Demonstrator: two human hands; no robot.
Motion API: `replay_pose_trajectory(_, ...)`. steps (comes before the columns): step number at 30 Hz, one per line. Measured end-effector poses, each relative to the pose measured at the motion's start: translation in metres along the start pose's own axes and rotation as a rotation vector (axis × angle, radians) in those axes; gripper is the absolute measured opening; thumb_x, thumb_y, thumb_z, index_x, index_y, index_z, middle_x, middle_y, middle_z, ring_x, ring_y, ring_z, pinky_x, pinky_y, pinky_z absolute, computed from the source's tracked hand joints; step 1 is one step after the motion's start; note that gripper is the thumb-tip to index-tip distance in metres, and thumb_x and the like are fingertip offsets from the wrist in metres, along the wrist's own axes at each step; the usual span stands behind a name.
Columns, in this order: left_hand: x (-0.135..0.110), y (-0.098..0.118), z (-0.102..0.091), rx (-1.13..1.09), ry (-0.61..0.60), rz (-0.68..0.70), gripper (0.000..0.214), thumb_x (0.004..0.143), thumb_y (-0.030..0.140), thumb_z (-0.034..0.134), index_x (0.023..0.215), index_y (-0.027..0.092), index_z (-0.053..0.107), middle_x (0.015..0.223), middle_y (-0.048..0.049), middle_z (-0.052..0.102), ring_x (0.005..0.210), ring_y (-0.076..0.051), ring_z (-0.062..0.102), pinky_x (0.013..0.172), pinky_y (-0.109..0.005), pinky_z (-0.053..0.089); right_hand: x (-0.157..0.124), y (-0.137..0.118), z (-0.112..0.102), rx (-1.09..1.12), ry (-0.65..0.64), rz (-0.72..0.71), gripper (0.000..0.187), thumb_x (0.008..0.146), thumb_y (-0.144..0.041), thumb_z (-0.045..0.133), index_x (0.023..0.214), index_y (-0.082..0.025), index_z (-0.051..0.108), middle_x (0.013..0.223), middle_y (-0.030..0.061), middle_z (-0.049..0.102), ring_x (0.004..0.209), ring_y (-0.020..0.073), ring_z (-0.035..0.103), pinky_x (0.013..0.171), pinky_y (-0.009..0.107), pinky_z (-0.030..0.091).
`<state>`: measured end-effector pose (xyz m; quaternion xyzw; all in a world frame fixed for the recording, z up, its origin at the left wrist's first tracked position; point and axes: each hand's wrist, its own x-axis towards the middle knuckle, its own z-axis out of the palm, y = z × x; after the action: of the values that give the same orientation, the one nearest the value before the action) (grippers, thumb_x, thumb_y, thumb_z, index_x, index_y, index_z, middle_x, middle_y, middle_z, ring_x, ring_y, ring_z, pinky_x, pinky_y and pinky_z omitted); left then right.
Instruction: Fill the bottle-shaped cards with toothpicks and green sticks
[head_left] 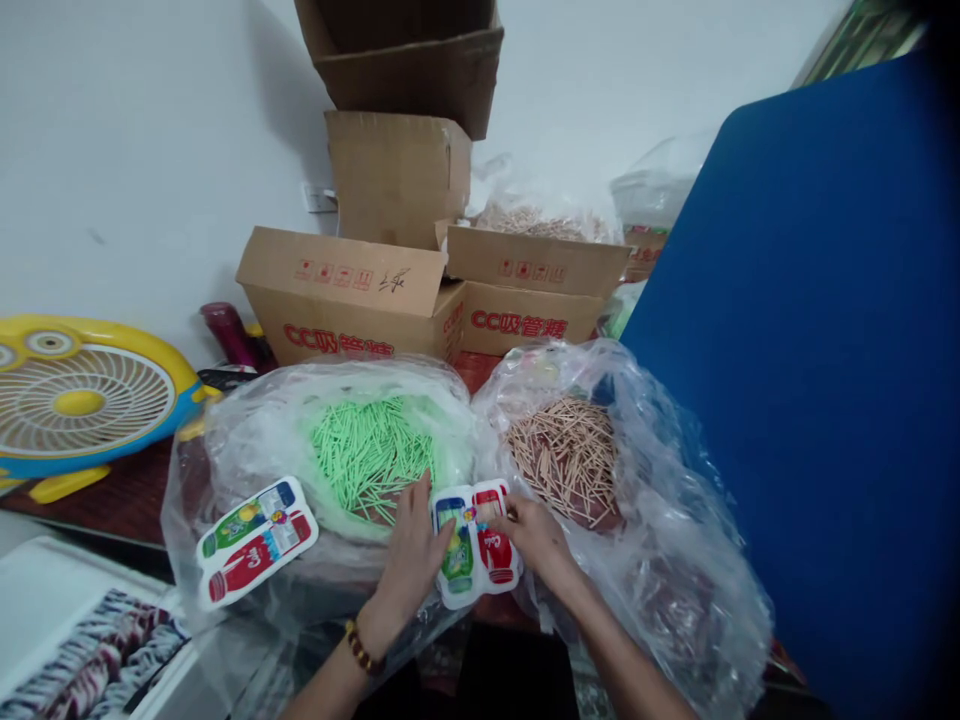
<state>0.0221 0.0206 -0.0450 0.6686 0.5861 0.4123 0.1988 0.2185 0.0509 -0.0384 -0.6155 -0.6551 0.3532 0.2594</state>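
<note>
A bottle-shaped twin packet (474, 585), green on its left half and red with "Cola" on its right, is held upright in front of me. My left hand (411, 555) has its thumb over the green side and its fingers along the left edge. On the red side, my right hand (538, 535) pinches the packet near its upper right edge. Just beyond my left hand, thin green sticks (371, 445) fill an open plastic bag. Thin brown sticks (566, 455) lie in another bag past my right hand. A second matching packet (255, 545) rests on plastic to the left.
Cardboard boxes (345, 290) stand along the back, with more boxes (397, 175) stacked behind. A yellow and blue fan (82, 400) is at the left. A large blue panel (810, 330) rises on the right. Crumpled clear plastic (675, 580) spreads beside my right forearm.
</note>
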Motion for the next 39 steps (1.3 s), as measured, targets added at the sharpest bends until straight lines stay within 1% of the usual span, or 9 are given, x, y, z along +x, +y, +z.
replay_pose_trajectory(3, -0.023, -0.015, 0.011, 0.286, -0.069, 0.197, 0.059, 0.087, 0.023, 0.054, 0.142, 0.022, 0.035, 0.142, -0.0134, 0.042, 0.130, -0.031, 0.037, 0.103, -0.050, 0.034, -0.001, -0.002, -0.004, -0.331, 0.051, -0.003, 0.019, 0.080, -0.038, 0.057, 0.083, -0.020, 0.064, 0.076, 0.0042, 0.070, 0.071, 0.0195, 0.063, 0.060, 0.026, 0.035)
replay_pose_trajectory(7, -0.033, -0.021, 0.022, 0.475, -0.197, 0.288, 0.053, 0.086, 0.017, 0.054, 0.137, 0.029, 0.044, 0.144, -0.0073, 0.045, 0.132, -0.032, 0.036, 0.102, -0.052, 0.032, 0.008, 0.015, -0.042, -0.374, 0.199, 0.016, 0.024, 0.087, -0.040, 0.048, 0.090, -0.022, 0.065, 0.082, 0.0042, 0.072, 0.075, 0.0192, 0.065, 0.061, 0.025, 0.036)
replay_pose_trajectory(12, -0.021, -0.016, 0.023, 0.467, -0.260, 0.361, 0.051, 0.084, 0.015, 0.054, 0.133, 0.028, 0.048, 0.143, -0.0044, 0.049, 0.133, -0.030, 0.035, 0.104, -0.052, 0.029, 0.029, 0.058, -0.088, -0.436, 0.296, 0.117, 0.021, 0.085, -0.032, 0.048, 0.085, -0.019, 0.065, 0.077, 0.0042, 0.070, 0.070, 0.0182, 0.063, 0.061, 0.025, 0.038)
replay_pose_trajectory(18, -0.027, -0.017, 0.013, 0.371, -0.261, 0.363, 0.057, 0.084, 0.016, 0.055, 0.138, 0.026, 0.042, 0.145, -0.0054, 0.045, 0.136, -0.030, 0.030, 0.107, -0.053, 0.026, 0.025, 0.059, -0.089, -0.460, 0.273, 0.027, 0.018, 0.083, -0.024, 0.049, 0.087, -0.018, 0.066, 0.087, 0.0070, 0.070, 0.080, 0.0191, 0.063, 0.071, 0.026, 0.041)
replay_pose_trajectory(22, -0.042, -0.018, 0.006, 0.302, -0.218, 0.329, 0.055, 0.086, 0.017, 0.055, 0.139, 0.024, 0.041, 0.144, -0.0070, 0.046, 0.136, -0.028, 0.031, 0.107, -0.050, 0.027, 0.012, 0.016, -0.065, -0.371, 0.250, -0.223, 0.024, 0.087, -0.027, 0.044, 0.093, -0.019, 0.065, 0.094, 0.0078, 0.069, 0.087, 0.0204, 0.063, 0.078, 0.029, 0.043)
replay_pose_trajectory(25, -0.046, -0.025, -0.015, 0.294, -0.153, 0.286, 0.051, 0.088, 0.020, 0.055, 0.137, 0.023, 0.042, 0.141, -0.0077, 0.049, 0.134, -0.026, 0.033, 0.107, -0.046, 0.030, 0.001, -0.022, -0.033, -0.300, 0.064, -0.385, 0.023, 0.089, -0.029, 0.044, 0.096, -0.020, 0.065, 0.093, 0.0053, 0.069, 0.084, 0.0185, 0.063, 0.077, 0.028, 0.043)
replay_pose_trajectory(32, -0.022, -0.096, -0.137, 0.652, 0.209, -0.049, 0.029, 0.090, 0.029, 0.050, 0.114, 0.019, 0.061, 0.115, -0.0110, 0.062, 0.110, -0.030, 0.051, 0.095, -0.048, 0.038, 0.020, -0.085, 0.044, -0.451, -0.168, -0.492, 0.023, 0.091, -0.023, 0.043, 0.095, -0.023, 0.065, 0.094, 0.0027, 0.070, 0.087, 0.0158, 0.063, 0.072, 0.024, 0.040)
replay_pose_trajectory(35, -0.011, -0.128, -0.176, 0.819, 0.162, -0.201, 0.033, 0.090, 0.033, 0.050, 0.117, 0.018, 0.060, 0.113, -0.0116, 0.064, 0.101, -0.032, 0.053, 0.085, -0.047, 0.042, 0.051, -0.105, 0.074, -0.628, -0.200, -0.552, 0.021, 0.091, -0.022, 0.045, 0.092, -0.022, 0.066, 0.092, 0.0031, 0.070, 0.085, 0.0165, 0.064, 0.068, 0.024, 0.039)
replay_pose_trajectory(39, -0.007, -0.155, -0.189, 0.832, 0.062, -0.212, 0.032, 0.090, 0.031, 0.048, 0.117, 0.019, 0.060, 0.119, -0.0116, 0.061, 0.102, -0.029, 0.054, 0.089, -0.047, 0.041, 0.090, -0.122, 0.106, -0.724, -0.168, -0.597, 0.022, 0.089, -0.015, 0.046, 0.089, -0.018, 0.068, 0.089, 0.0089, 0.069, 0.081, 0.0197, 0.063, 0.068, 0.028, 0.040)
